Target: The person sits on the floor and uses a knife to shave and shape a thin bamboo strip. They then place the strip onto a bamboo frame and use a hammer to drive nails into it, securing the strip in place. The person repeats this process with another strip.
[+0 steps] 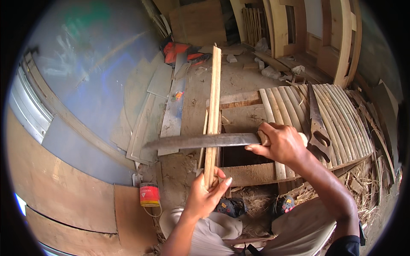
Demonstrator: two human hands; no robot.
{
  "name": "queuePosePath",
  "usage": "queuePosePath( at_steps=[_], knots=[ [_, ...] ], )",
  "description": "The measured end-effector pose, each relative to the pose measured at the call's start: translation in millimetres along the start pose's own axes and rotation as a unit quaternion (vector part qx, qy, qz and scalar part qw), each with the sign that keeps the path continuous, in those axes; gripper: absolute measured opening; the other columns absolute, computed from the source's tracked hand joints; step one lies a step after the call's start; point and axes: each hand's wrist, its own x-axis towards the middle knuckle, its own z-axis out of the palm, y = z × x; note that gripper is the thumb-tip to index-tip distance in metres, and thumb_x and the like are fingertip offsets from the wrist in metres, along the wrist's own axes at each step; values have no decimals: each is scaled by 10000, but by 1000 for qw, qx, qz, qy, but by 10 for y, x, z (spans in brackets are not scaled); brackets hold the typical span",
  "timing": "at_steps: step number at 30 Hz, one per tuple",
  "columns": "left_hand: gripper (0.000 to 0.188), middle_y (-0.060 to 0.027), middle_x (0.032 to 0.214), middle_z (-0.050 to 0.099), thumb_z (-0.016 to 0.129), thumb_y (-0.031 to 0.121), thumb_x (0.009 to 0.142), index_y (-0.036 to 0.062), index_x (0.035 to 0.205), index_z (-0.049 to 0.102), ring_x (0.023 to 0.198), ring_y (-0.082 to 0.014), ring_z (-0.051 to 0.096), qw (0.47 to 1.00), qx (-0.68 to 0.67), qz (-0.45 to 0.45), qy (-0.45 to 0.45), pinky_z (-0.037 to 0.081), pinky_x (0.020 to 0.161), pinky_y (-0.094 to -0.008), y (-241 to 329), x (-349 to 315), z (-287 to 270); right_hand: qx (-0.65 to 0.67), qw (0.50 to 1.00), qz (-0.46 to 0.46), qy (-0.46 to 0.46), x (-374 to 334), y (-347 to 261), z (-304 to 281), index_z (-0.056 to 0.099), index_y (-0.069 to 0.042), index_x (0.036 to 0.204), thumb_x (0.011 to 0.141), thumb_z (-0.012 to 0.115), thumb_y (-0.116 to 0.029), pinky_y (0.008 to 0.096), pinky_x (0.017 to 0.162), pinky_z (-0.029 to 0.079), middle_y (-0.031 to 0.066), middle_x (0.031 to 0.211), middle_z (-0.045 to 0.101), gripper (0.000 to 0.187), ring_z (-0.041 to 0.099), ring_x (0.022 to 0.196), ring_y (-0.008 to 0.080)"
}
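Note:
My left hand (208, 193) is closed around the lower end of a long, pale wood strip (215, 85), which points up and away from me. A machete (232, 139) lies level across the strip, its long grey blade reaching left past it. The blade's far tip is blurred. My right hand (282, 141) is wrapped around the machete's light wooden handle. From this angle I cannot tell whether blade and strip touch. Just right of that hand, a handsaw (317, 123) rests on a bench top of round wooden poles (279, 106).
Under the blade is a dark opening in the bench frame (252, 174). A red and yellow can (149, 195) stands to the left, near leaning boards (55, 179). Shavings (350, 187) lie at right. Farther off are wooden frames (282, 25) and a red cloth (175, 51).

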Motion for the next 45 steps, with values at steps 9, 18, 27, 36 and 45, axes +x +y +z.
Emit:
queuePosePath(
  at_steps=[9, 18, 27, 36, 45],
  knots=[
    [164, 80, 712, 432, 644, 7, 951, 58, 1006, 498, 576, 10, 356, 998, -45, -28, -23, 282, 483, -190, 19, -83, -79, -37, 996, 35, 69, 127, 15, -133, 616, -45, 850, 840, 647, -668, 388, 419, 517, 69, 534, 575, 623, 576, 408, 223],
    [203, 83, 636, 443, 684, 42, 928, 75, 978, 489, 494, 8, 343, 999, -17, 4, -31, 251, 428, -192, -27, -71, -117, -13, 996, 27, 82, 166, 70, -210, 626, -43, 836, 862, 638, -644, 404, 462, 507, 138, 608, 615, 601, 618, 468, 254],
    [160, 96, 657, 404, 631, -12, 932, 68, 987, 503, 542, 8, 348, 997, 11, -47, -54, 271, 465, -192, -45, -183, -308, 2, 977, 187, 105, 331, 386, -602, 642, -3, 847, 918, 578, -633, 455, 585, 557, 152, 601, 635, 637, 691, 596, 295],
    [110, 43, 582, 435, 604, 62, 954, 44, 1053, 557, 519, -29, 402, 976, 198, 71, 62, 318, 468, -244, -81, -519, -229, 561, 793, 215, 106, 243, 182, -495, 571, -51, 857, 901, 622, -631, 291, 537, 511, 48, 722, 591, 584, 563, 580, 118],
    [462, -8, 743, 581, 601, 47, 950, 36, 1400, 497, 595, -45, 475, 973, 226, 45, -31, 410, 541, -230, 3, -1229, -372, 750, 622, 207, 92, 258, -671, -316, 637, -35, 922, 899, 689, -178, 301, 561, 478, 72, 853, 692, 153, 545, 627, 117]
  ],
)
